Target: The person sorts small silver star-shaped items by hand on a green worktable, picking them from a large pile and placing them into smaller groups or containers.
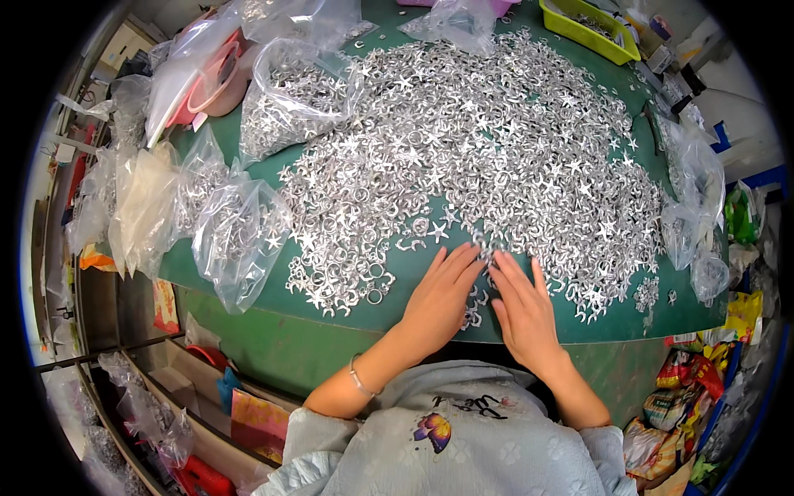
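Both hands palm-down at near edge of a big pile of small silver pieces (463,124) — stars, rings, curved bits.
L hand (444,291) & R hand (527,312) side by side, fingers extended, not curled; tips on the pile's near edge, too blurred to tell if any pc is pinched. Small cluster of pcs (475,307) btwn the hands. Pile covers much of the green table (688,312); large clear bag (289,103) w/ similar pcs at its upper L, smaller clear bag (240,240) nearer the person. Yellow-green tray (585,35) w/ contents at far R — pink basket (222,93) far L.
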Demonstrator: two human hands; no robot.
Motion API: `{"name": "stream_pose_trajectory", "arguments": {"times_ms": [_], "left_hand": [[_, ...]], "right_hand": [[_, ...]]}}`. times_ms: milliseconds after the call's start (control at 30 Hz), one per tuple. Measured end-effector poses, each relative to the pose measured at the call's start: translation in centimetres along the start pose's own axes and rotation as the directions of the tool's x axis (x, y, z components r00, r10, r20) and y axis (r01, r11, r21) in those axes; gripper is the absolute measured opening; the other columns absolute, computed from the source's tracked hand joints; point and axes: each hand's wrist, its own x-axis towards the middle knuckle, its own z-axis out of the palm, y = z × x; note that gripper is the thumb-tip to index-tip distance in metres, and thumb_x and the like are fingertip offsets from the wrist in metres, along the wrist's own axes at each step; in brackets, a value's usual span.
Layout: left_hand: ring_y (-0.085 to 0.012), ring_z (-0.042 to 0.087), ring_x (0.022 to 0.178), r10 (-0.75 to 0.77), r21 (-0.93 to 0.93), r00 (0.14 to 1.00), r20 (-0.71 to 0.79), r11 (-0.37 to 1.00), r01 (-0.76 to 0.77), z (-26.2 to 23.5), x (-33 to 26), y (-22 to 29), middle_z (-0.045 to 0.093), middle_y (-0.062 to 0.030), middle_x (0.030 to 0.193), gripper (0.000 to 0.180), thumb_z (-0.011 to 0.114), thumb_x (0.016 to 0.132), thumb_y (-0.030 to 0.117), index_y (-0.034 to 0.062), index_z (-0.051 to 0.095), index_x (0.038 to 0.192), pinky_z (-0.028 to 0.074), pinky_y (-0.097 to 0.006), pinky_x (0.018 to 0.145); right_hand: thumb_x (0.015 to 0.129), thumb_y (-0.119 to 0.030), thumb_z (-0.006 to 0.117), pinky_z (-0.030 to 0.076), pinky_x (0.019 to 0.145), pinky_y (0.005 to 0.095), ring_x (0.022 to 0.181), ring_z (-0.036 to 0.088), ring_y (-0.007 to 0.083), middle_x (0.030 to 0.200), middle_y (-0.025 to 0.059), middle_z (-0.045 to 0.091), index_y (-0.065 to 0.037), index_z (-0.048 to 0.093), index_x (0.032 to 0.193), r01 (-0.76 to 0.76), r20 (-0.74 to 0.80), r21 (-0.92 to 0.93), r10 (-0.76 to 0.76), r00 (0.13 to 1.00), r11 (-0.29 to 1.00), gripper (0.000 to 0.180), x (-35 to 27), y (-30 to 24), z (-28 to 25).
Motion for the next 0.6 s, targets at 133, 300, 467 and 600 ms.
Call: {"name": "stream_pose_trajectory", "arguments": {"times_ms": [133, 300, 467, 600], "left_hand": [[-0.0343, 0.04, 0.134, -0.004, -0.08, 1.0, 0.003, 0.997, 0.005, -1.2, -1.1, -0.6, 0.047, -0.016, 0.138, 0.056, 0.049, 0.075, -0.015, 0.0009, 0.049, 0.129, 0.028, -0.05, 0.112], [-0.035, 0.036, 0.136, 0.064, -0.034, 0.998, 0.007, 0.997, -0.063, -0.9, 1.8, 0.9, 0.045, -0.0162, 0.139, 0.064, 0.047, 0.071, -0.017, 0.0019, 0.049, 0.132, 0.026, -0.051, 0.113], [-0.0369, 0.04, 0.132, 0.082, -0.083, 0.994, 0.077, 0.994, -0.076, -0.9, -0.1, -0.2, 0.051, -0.0161, 0.131, 0.058, 0.049, 0.07, -0.018, 0.0009, 0.055, 0.124, 0.03, -0.052, 0.112], [-0.0362, 0.047, 0.127, 0.06, -0.119, 0.997, -0.039, 0.991, -0.064, -1.7, -0.8, -0.3, 0.055, -0.0156, 0.127, 0.054, 0.048, 0.072, -0.018, 0.0016, 0.057, 0.122, 0.032, -0.05, 0.111]], "right_hand": [[0.085, -0.004, 0.06, 0.026, 0.111, 0.0531, 0.132, 0.042, 0.0354, 0.137, 0.0182, 0.049, 0.004, 0.052, 0.125, -0.023, 0.025, 0.359, 0.015, 1.0, 0.933, 0.041, -1.3, 1.1, 0.0], [0.086, -0.007, 0.059, 0.025, 0.111, 0.0542, 0.135, 0.039, 0.0355, 0.137, 0.0174, 0.049, 0.004, 0.051, 0.127, -0.049, -0.062, 0.028, 0.051, 0.997, 0.998, 0.043, 0.3, 0.2, 0.2], [0.083, -0.007, 0.064, 0.022, 0.112, 0.0555, 0.135, 0.039, 0.0346, 0.133, 0.0176, 0.051, 0.004, 0.057, 0.121, 0.029, 0.099, 0.149, -0.044, 0.994, 0.988, 0.039, -1.1, -0.2, -0.4], [0.08, 0.001, 0.064, 0.039, 0.095, 0.0435, 0.105, 0.057, 0.0316, 0.114, 0.0095, 0.062, 0.001, 0.065, 0.104, -0.069, -0.305, 0.203, 0.13, 0.943, 0.977, 0.024, -1.1, 1.8, -0.2]]}}
